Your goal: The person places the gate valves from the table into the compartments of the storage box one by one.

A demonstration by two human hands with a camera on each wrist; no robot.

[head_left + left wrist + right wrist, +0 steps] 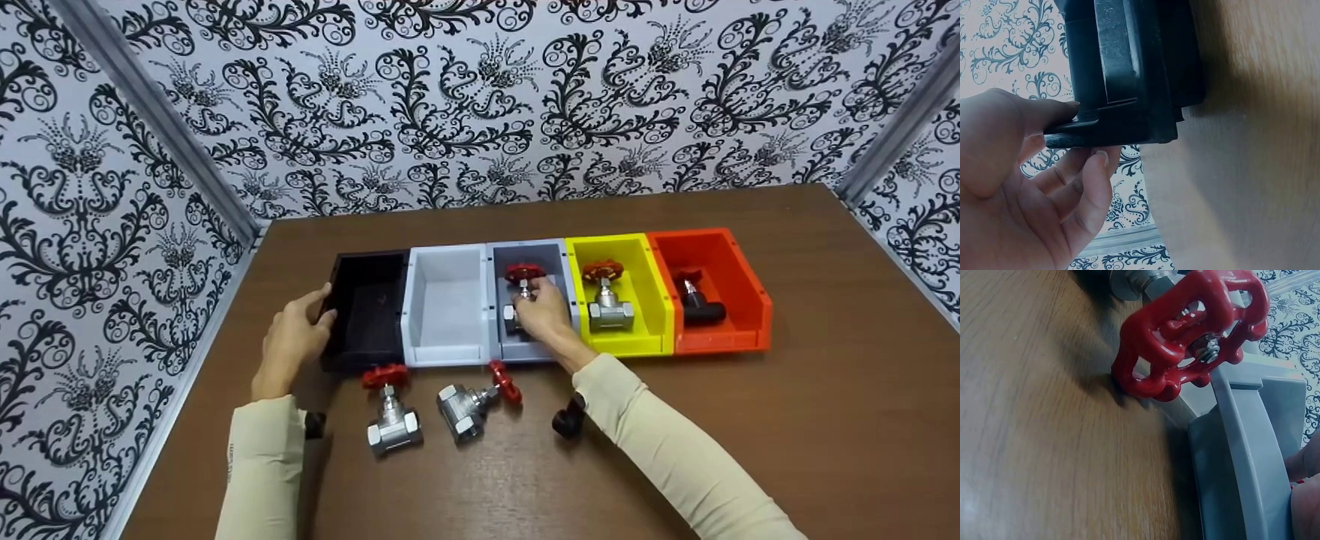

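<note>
My left hand [291,345] pinches the left wall of the black bin [365,358], thumb inside and fingers outside, as the left wrist view shows close up. Inside the grey bin [525,349], my right hand [549,311] grips a silver gate valve by its body; its red handwheel [524,272] points to the back. The fingers partly hide that valve. At the edge of the right wrist view, my fingertips [1306,506] reach over the grey bin's wall. Another valve's red handwheel [1185,337] looms large there, in front of the bins.
Beside the black bin stands a white bin [450,300]. The yellow bin [660,341] holds a valve [611,313]; the orange bin [739,300] holds a black-bodied valve [703,311]. Two red-handled valves, one upright [394,431] and one tilted [463,412], lie on the brown table [480,495].
</note>
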